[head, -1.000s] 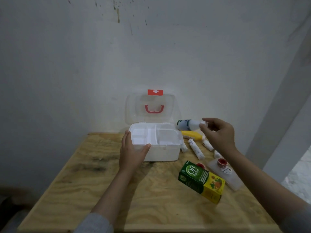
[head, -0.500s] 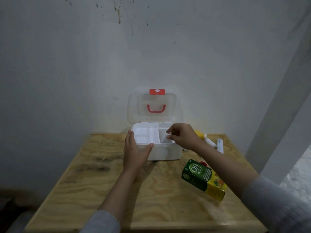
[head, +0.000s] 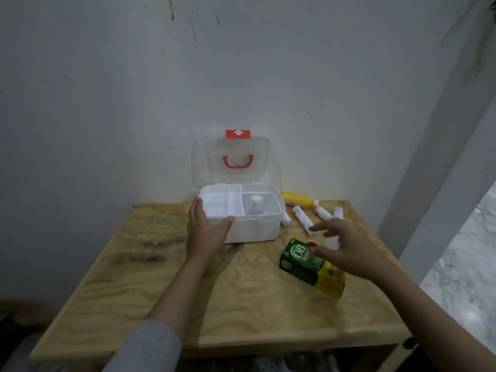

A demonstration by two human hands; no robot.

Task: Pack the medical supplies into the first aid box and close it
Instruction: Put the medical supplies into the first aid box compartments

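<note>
The white first aid box [head: 255, 229] stands at the back of the wooden table with its clear lid [head: 233, 159] raised against the wall. A white bottle [head: 255, 205] lies in its right compartment. My left hand [head: 205, 232] rests on the box's front left corner, thumb on the rim. My right hand [head: 346, 248] hovers blurred, fingers spread and empty, over a green and yellow carton [head: 308, 267] and a red-capped item [head: 312, 243]. Several white rolls [head: 303, 220] and a yellow bottle [head: 298, 196] lie to the right of the box.
The wooden table [head: 214, 291] stands against a pale wall. A white post [head: 440, 162] rises beside the table's right edge, with marble floor [head: 467, 277] beyond it. Dark stains mark the tabletop on the left.
My right hand held the white bottle, set it in the box's right compartment, and has now moved away empty to the right over the carton. My left hand stayed on the box.
</note>
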